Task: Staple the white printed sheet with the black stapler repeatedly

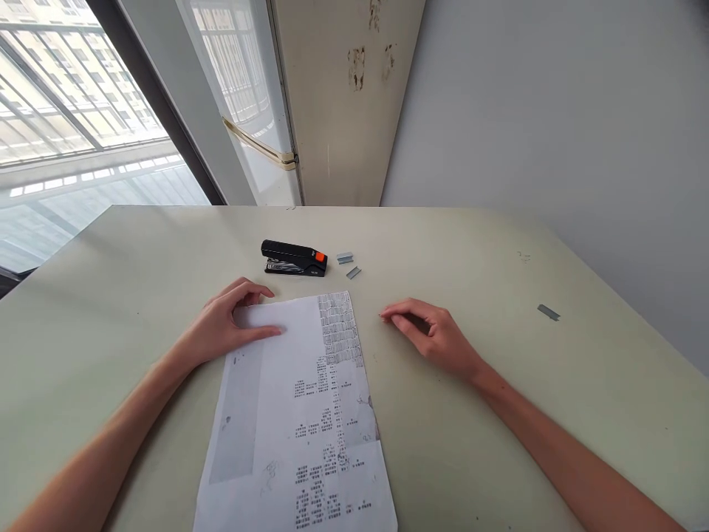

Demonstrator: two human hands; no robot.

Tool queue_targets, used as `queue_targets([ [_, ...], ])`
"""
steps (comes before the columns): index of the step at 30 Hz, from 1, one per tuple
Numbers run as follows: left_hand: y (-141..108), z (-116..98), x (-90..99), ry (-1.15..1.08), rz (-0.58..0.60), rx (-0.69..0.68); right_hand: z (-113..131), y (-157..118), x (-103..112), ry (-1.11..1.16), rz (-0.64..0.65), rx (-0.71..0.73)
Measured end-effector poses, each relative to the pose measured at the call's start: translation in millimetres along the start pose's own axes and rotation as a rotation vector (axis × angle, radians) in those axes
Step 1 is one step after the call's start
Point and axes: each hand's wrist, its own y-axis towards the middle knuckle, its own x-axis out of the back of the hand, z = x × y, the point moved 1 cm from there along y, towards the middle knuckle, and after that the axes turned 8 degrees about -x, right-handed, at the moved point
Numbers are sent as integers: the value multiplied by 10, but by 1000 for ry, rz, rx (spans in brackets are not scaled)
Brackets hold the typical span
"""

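Observation:
A sheaf of printed paper lies on the table in front of me, its lower end cut off by the bottom of the view. My left hand rests at its far left corner, thumb stretched over the top sheet and fingers curved apart along the far edge. Right of the paper, my right hand lies on the table with thumb and fingers drawn together, and nothing shows in them. Beyond the paper sits a black stapler with an orange patch. Beside it are two small staple strips, one farther and one nearer.
Another staple strip lies toward the right side of the pale table. Behind the table stand a fridge with a gold handle and a grey wall. A window is on the left.

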Motion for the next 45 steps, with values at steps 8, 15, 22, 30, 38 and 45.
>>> queue_targets([
  [8, 24, 19, -42, 210, -77, 40, 26, -62, -13, 65, 0, -37],
  [15, -5, -1, -43, 310, -243, -29, -5, -26, -42, 126, -11, -48],
  [22, 0, 28, -46, 391, -338, -89, 24, -20, -58, 154, -25, -80],
  [30, 523, -119, 18, 520, -235, -276, 2, -10, -39, 168, -21, -93],
  [38, 1075, -59, 75, 514, 147, -182, -45, 11, -35, 227, -4, -91],
  [45, 991, -472, 14, 532, -34, -331, -54, 27, 23, 427, -52, -136],
])
